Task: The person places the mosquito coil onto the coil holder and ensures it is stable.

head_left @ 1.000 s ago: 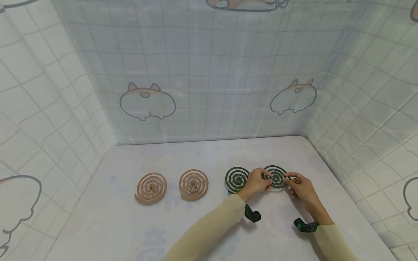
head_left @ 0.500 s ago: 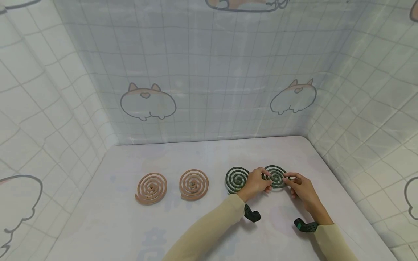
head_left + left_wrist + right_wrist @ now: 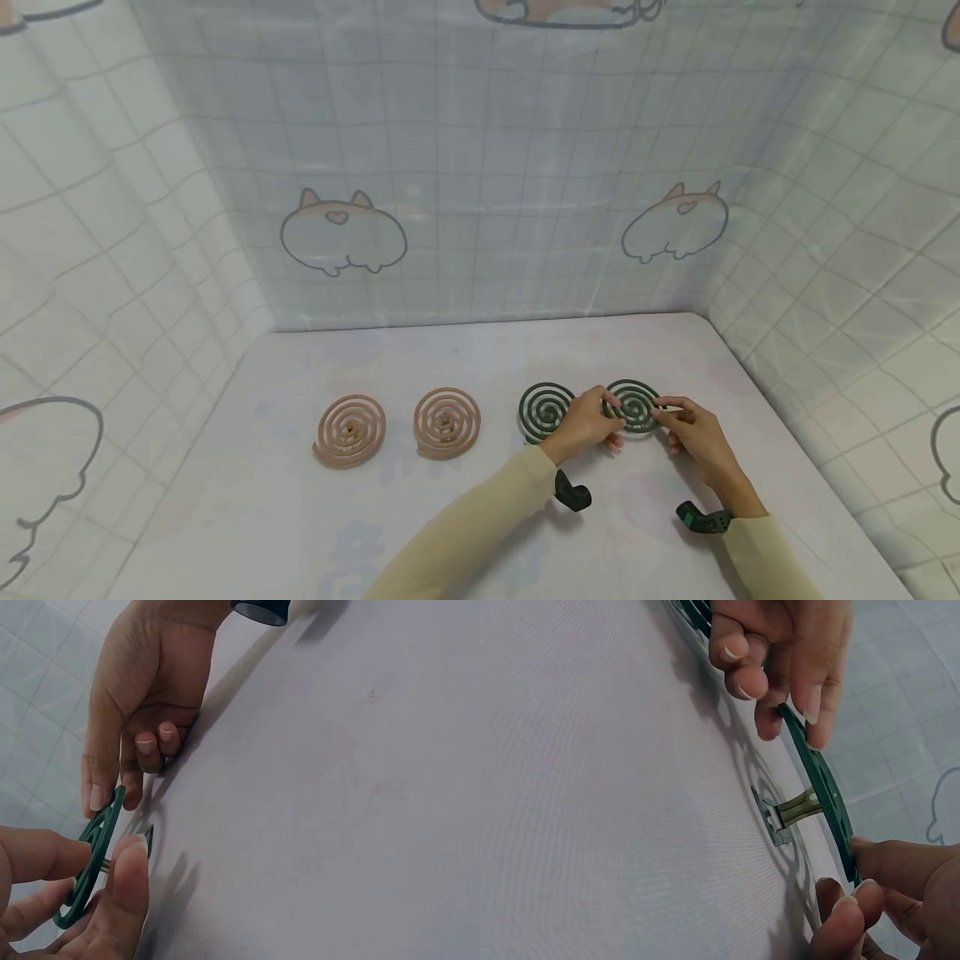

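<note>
A green mosquito coil (image 3: 633, 407) is on the right of the table, raised on a small metal stand (image 3: 791, 810) visible under it in the right wrist view. My left hand (image 3: 588, 423) pinches its left rim; in the left wrist view, that hand's fingers lie over the coil (image 3: 88, 862) and its thumb underneath. The opposite rim is held by my right hand (image 3: 697, 437), with fingertips above and below the edge. A second green coil (image 3: 543, 408) sits just left of my left hand, which partly covers it.
Two brown mosquito coils, one in the middle (image 3: 447, 450) and one further left (image 3: 349, 458), lie on the white-covered table (image 3: 247, 500). Grid-patterned sheeting (image 3: 487, 208) hangs behind and at both sides. Each wrist wears a black device (image 3: 702, 518).
My left wrist has shifted very slightly left, while the fingers stay at the green coil's rim. My right hand and all the coils keep practically the same places.
</note>
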The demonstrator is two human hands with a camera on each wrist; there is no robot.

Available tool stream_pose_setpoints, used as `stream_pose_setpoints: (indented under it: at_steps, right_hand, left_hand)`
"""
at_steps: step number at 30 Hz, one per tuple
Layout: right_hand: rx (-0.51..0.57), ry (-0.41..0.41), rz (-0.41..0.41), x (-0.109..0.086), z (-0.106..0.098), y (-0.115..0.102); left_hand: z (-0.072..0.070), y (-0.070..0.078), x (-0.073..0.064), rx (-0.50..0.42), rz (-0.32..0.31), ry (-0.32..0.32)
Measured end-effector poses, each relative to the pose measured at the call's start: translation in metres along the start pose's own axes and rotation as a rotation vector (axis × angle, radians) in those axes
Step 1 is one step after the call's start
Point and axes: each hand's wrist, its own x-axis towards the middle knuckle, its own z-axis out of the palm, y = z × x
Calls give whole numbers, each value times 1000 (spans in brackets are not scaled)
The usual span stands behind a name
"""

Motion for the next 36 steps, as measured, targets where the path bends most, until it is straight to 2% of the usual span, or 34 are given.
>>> stream_pose_setpoints:
  at_steps: [9,19,25,30,36]
  right_hand:
    - [-4,6,-11,-2,-1,-1]
    - [24,9,3,-3,-3,-1]
    - [62,10,-26,-6,-5,-3]
    - [51,28,-37,-10,-9,-5]
    - [25,58,-68,-14,-16,-11]
  left_hand:
    - [-7,-1,-4,-27,9,-56]
    - [-17,-2,-7,-59,9,-65]
    - [-23,3,-10,-71,27,-81]
    - [-32,4,-13,-63,50,-91]
    - [-49,7,-16,-49,106,-91]
